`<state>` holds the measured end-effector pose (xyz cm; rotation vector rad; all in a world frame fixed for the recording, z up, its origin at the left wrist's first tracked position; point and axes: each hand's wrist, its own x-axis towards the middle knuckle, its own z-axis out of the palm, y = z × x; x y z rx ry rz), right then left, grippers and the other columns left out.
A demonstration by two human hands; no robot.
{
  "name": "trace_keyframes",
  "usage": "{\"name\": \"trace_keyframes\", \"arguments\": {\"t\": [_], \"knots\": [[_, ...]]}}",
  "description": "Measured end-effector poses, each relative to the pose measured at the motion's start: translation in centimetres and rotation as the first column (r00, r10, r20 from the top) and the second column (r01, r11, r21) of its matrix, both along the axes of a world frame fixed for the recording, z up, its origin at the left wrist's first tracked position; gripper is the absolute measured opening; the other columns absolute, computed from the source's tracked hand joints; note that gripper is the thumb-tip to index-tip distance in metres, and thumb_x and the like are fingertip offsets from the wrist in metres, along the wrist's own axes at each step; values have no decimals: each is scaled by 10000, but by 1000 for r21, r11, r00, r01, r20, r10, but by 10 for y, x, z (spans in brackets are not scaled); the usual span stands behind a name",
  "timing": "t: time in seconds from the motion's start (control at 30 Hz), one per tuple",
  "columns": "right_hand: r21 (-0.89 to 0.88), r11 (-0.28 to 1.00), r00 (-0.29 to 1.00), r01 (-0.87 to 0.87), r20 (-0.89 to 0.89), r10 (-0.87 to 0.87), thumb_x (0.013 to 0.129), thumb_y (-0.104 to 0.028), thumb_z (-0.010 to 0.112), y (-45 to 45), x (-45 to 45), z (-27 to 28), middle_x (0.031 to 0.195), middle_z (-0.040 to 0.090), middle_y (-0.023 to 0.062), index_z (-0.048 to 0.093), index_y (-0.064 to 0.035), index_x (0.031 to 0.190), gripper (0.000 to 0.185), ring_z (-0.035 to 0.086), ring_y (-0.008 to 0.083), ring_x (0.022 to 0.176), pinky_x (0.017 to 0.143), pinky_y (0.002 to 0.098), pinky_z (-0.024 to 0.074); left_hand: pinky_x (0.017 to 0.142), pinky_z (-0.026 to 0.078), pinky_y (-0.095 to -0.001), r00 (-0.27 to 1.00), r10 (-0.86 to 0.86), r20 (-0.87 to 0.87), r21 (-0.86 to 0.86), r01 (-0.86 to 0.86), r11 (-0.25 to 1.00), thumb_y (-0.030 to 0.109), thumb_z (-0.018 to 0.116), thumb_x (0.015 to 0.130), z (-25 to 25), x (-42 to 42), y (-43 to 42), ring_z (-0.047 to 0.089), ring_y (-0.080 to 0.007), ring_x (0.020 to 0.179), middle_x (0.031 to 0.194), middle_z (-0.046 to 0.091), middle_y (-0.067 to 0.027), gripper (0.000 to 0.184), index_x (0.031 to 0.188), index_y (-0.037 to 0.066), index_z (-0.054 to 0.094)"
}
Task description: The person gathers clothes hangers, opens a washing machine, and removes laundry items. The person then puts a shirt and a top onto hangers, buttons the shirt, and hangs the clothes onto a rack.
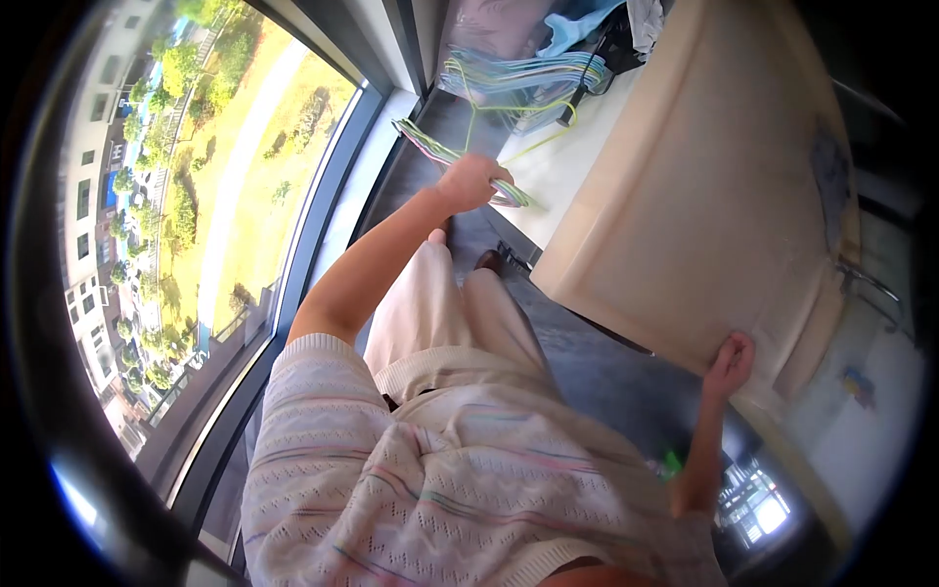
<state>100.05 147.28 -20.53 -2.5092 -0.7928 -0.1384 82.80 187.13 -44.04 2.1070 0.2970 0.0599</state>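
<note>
My left hand [472,184] is closed around a bundle of thin coloured clothes hangers [427,147], whose ends stick out on both sides of the fist. A yellow-green hanger [536,147] stands out by the same hand, its loop reaching over a white surface; whether the fist holds it too I cannot tell. My right hand [731,365] has its fingers curled over the near edge of a large beige panel [685,215]. Beyond the left hand lies a pile of blue, green and pink hangers [514,73].
A window [235,176] runs along my left, with its dark frame [323,196] close to my arm. A white surface [577,157] lies between the hangers and the panel. Light blue and dark items [587,29] sit at the back. The grey floor [587,342] shows below.
</note>
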Motion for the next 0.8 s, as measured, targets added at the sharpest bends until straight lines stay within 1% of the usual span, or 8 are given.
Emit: {"name": "trace_keyframes", "arguments": {"t": [0.1,0.2,0.27,0.3,0.5,0.6,0.7,0.8], "knots": [[0,1000,1000,17,8,-17,813,17,470,-1,1,-3,774,494,32,524,12,870,79,452,115,698,650,232,392,724,460,-320,989,108,97,18,-110,994,-37,567,640,14,-25,1,593,-244,770,756,620,-82,281,859,106,671],[49,999,1000,-15,4,15,811,15,475,-3,4,-3,784,497,29,530,15,882,90,454,110,702,652,229,394,702,461,-299,895,437,89,-71,-432,899,-24,572,673,23,-39,10,591,-209,754,734,611,-61,259,877,101,672],[60,997,999,-44,4,44,812,12,481,-7,6,-5,786,497,25,533,16,887,91,454,106,706,648,228,394,647,465,-244,798,602,-31,-307,-581,754,11,557,769,42,-44,22,581,-102,713,772,644,-29,170,896,44,665],[64,997,999,-47,4,46,812,8,485,-8,7,-6,784,496,23,534,15,889,91,453,103,703,643,227,394,649,476,-263,760,647,-53,-344,-623,703,34,542,753,30,-47,35,618,-146,723,810,664,-81,212,927,60,661],[76,997,999,-32,-28,34,813,-15,507,-16,15,-13,754,491,10,543,3,885,83,447,85,665,602,220,393,650,450,-232,679,732,52,-570,-582,580,-75,503,780,89,-55,60,552,-100,702,755,610,-26,212,913,-4,651],[99,995,999,-34,-31,38,810,-21,512,-13,16,-16,738,491,7,551,-5,877,79,445,81,641,580,217,392,647,437,-225,704,701,115,-559,-538,631,-29,512,799,116,-62,61,543,-91,696,750,604,-11,186,910,12,655],[111,993,998,-42,-33,46,799,-19,515,-8,11,-14,728,505,19,559,-8,858,74,452,94,614,562,226,397,590,438,-258,745,657,116,-207,-629,749,143,531,832,127,-68,72,516,-109,603,650,587,-53,191,931,27,646],[63,996,997,-68,45,65,779,-13,521,-2,8,-8,716,527,47,562,-12,833,68,469,125,581,549,249,408,564,421,-278,773,584,246,-133,-570,811,199,556,824,201,-58,55,490,-105,571,620,568,-50,187,919,71,654]]}}
